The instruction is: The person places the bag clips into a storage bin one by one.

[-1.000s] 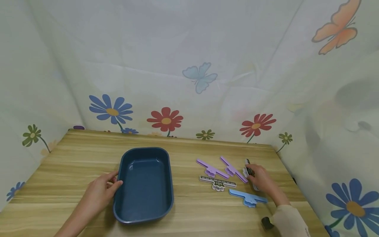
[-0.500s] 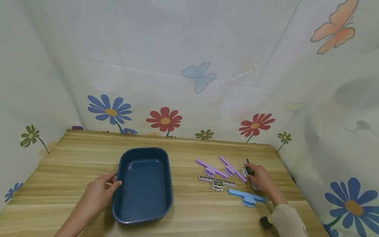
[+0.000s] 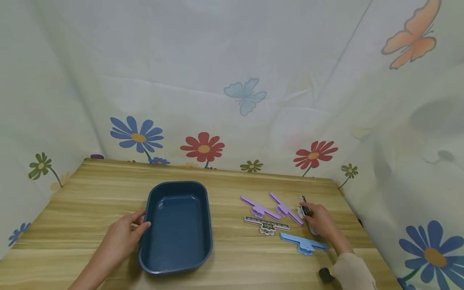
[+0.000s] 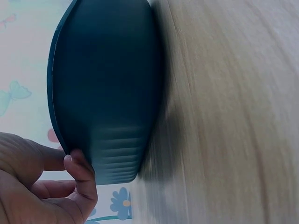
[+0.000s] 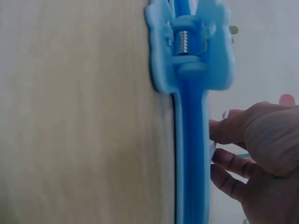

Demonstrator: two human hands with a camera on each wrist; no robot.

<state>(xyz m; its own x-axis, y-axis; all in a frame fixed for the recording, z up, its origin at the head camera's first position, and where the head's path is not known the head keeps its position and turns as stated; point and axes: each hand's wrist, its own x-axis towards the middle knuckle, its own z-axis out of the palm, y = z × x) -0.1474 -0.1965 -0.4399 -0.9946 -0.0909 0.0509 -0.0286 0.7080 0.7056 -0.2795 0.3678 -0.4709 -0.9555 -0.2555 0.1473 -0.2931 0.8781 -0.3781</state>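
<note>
Clip [image 3: 307, 211] partly behind R grip [image 3: 322, 220]

Left grip [image 4: 46, 186], a bare hand, lower left of frame; digits bent, pinching the rim of a dark teal tub [image 4: 107, 70]. Contact is at the lower end of the rim, fingertips bunched close together there. Tub seen from its outer wall, smooth and dark above, crossed by paler bands toward the lower end; top of it runs out of frame. View lies sideways: bench [image 4: 233, 116] fills the right side, pale wood grain running roughly up and down. Blurred shadow on the bench along the tub's base. Left edge: whitish backdrop [image 4: 25, 51] with a faint blue-green butterfly [image 4: 18, 91]. Below the tub, a blue flower [image 4: 120, 203] with an orange centre.
</note>
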